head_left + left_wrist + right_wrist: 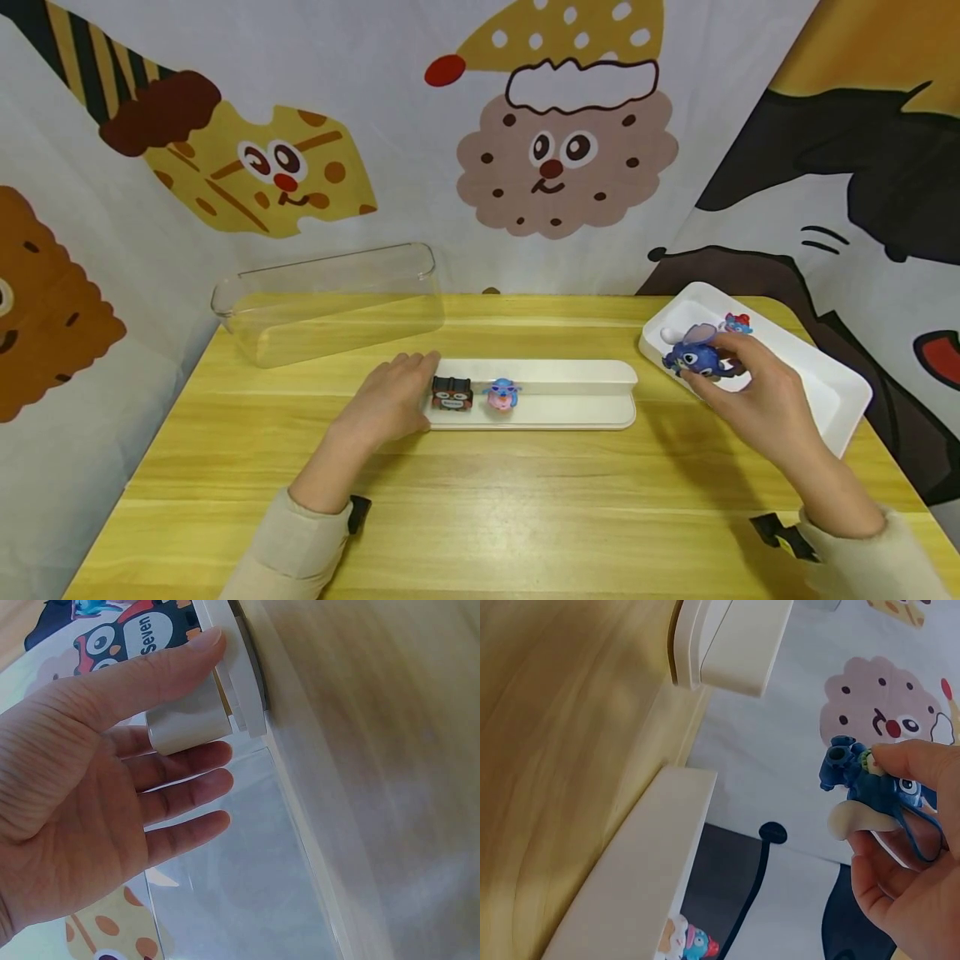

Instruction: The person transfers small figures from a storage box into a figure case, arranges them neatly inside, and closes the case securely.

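My left hand (pixel 390 396) holds the left end of a long white stepped stand (pixel 577 408), thumb at the front edge and fingers toward the back. On the stand, near that hand, is a small black owl-like figurine (pixel 452 395) with lettering on its belly. Beside it stands a blue and pink figurine (pixel 501 395) with purple glasses. Between thumb and fingers my right hand (pixel 765 400) pinches a big-eared blue Stitch figurine (pixel 696 354), raised above a white tray (pixel 832 392). A blue figurine with a red top (pixel 737 323) lies in the tray, partly hidden.
A clear plastic box (pixel 345 312) stands at the back left of the wooden table (pixel 487 517). Behind the table hangs a white cloth (pixel 375 67) printed with cartoon snacks. In the right wrist view, another white and tan item touches the red-topped figurine.
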Motion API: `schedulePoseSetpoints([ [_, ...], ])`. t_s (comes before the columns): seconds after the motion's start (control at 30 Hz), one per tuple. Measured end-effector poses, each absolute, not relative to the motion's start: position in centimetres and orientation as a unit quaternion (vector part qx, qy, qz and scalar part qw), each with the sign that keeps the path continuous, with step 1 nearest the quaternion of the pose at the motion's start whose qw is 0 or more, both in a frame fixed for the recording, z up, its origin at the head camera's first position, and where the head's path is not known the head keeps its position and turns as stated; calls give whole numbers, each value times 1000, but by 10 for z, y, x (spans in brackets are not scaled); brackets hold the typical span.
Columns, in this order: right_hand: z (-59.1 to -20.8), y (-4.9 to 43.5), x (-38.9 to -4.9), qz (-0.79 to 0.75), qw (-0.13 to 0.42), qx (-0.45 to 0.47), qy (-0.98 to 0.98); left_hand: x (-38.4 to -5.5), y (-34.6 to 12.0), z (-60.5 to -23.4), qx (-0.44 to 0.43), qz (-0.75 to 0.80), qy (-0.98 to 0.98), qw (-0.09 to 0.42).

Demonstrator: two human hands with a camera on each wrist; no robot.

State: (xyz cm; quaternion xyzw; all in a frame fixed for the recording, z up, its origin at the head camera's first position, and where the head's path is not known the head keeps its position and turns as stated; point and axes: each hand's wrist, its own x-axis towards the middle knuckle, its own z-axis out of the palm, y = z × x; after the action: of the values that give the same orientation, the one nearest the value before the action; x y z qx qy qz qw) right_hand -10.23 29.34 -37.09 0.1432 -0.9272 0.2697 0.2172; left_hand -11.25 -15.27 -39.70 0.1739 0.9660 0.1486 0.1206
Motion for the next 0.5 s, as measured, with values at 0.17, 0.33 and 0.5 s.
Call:
schedulePoseSetpoints([
  [0.17, -373, 285, -103, 277, 212, 160, -923, -112, -153, -397, 174, 148, 966, 121],
  [0.33, -373, 275, -104, 290, 220, 196, -911, -112, -153, -397, 177, 146, 966, 115],
  [0.5, -373, 265, -104, 295, 224, 216, -904, -113, -152, -397, 177, 147, 966, 114],
])
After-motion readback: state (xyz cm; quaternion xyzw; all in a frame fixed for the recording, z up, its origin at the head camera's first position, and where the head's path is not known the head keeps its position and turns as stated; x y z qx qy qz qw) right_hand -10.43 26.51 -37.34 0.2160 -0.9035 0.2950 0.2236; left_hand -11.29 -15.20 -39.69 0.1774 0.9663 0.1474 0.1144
